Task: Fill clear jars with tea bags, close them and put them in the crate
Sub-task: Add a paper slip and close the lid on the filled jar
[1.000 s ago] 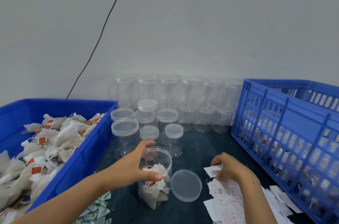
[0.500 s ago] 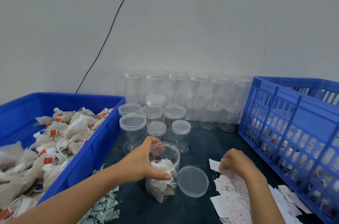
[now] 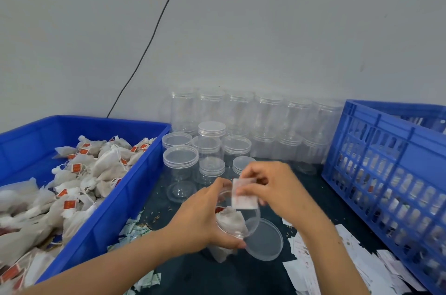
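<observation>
The left hand grasps an open jar of tea bags, tilted toward the camera above the dark worktop. The right hand pinches a small white slip over the jar's mouth; its print is blurred, perhaps red. The lid lies flat just right of the jar. The crate stands at right, the bin of tea bags at left.
</observation>
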